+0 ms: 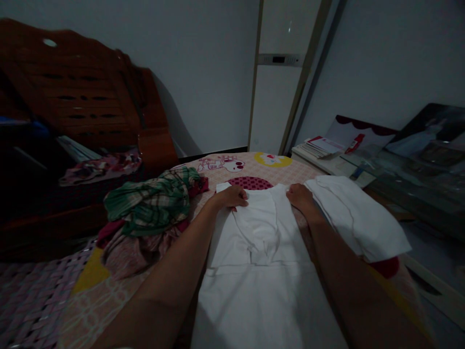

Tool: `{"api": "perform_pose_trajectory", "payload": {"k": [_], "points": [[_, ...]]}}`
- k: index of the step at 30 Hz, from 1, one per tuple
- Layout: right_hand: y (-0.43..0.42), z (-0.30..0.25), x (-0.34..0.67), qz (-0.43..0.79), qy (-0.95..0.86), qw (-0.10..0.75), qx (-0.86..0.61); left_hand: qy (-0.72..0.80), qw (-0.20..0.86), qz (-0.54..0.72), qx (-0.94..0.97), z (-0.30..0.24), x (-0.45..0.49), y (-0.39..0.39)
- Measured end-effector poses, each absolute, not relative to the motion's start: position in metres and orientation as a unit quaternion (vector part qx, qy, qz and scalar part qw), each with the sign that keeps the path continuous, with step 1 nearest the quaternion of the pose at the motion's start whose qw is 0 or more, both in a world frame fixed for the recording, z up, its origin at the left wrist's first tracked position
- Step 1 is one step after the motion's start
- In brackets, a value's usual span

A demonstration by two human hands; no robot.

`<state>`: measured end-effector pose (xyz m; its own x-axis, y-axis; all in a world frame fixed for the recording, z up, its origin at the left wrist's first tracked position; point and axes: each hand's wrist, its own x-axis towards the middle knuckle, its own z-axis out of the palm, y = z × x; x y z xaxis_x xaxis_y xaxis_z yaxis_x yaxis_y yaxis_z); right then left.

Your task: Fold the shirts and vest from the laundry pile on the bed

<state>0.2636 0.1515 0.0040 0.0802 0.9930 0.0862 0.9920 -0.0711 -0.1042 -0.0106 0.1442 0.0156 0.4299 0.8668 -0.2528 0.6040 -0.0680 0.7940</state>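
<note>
A white garment (254, 242) lies spread out on the patterned bed sheet (254, 169) in front of me. My left hand (230, 197) pinches its far left corner, fingers closed on the cloth. My right hand (301, 196) grips the far right corner the same way. Both forearms stretch forward along the garment's sides. A folded white cloth (358, 218) lies just to the right of my right hand.
A heap of green plaid and pink clothes (152, 213) sits left of the garment. A dark wooden chair (83, 102) stands at the left. Stacked papers and books (323, 148) rest on a low surface at the right, near a glass-topped table (417, 179).
</note>
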Motion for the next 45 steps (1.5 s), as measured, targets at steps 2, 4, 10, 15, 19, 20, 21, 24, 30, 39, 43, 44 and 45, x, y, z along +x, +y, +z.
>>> {"api": "perform_pose_trajectory", "payload": {"k": [2, 4, 10, 15, 19, 20, 21, 24, 30, 39, 43, 44, 45], "points": [[0.151, 0.006, 0.264, -0.004, -0.673, 0.092, -0.734, 0.516, 0.446, 0.146, 0.717, 0.015, -0.01, 0.144], [0.151, 0.006, 0.261, -0.011, -0.689, 0.13, -0.713, 0.516, 0.445, 0.146, 0.718, 0.014, -0.011, 0.145], [0.151, 0.001, 0.254, 0.011, -0.768, 0.133, -0.627, 0.501, 0.455, 0.151, 0.721, 0.009, -0.014, 0.149], [0.136, 0.034, 0.242, 0.094, -0.793, 0.209, -0.564, 0.493, 0.456, 0.172, 0.721, 0.005, -0.014, 0.151], [0.099, 0.076, 0.207, 0.29, -0.868, 0.114, -0.387, 0.503, 0.424, 0.162, 0.736, 0.006, -0.012, 0.15], [0.088, 0.082, 0.197, 0.308, -0.882, 0.064, -0.35, 0.502, 0.414, 0.16, 0.743, 0.006, -0.012, 0.15], [0.078, 0.086, 0.187, 0.299, -0.896, 0.013, -0.327, 0.501, 0.403, 0.158, 0.75, 0.006, -0.012, 0.15], [0.057, 0.084, 0.163, 0.181, -0.919, -0.113, -0.332, 0.501, 0.384, 0.164, 0.758, 0.006, -0.012, 0.149], [0.055, 0.066, 0.155, 0.064, -0.918, -0.18, -0.349, 0.507, 0.406, 0.171, 0.741, 0.008, -0.012, 0.147], [0.059, 0.069, 0.166, 0.088, -0.915, -0.139, -0.37, 0.491, 0.412, 0.179, 0.746, 0.007, -0.013, 0.149], [0.069, 0.073, 0.175, 0.17, -0.91, -0.09, -0.367, 0.488, 0.403, 0.182, 0.753, 0.006, -0.013, 0.15], [0.072, 0.074, 0.177, 0.21, -0.907, -0.078, -0.357, 0.486, 0.402, 0.184, 0.754, 0.005, -0.013, 0.15], [0.074, 0.075, 0.179, 0.253, -0.9, -0.068, -0.347, 0.485, 0.402, 0.186, 0.754, 0.005, -0.013, 0.15]]}}
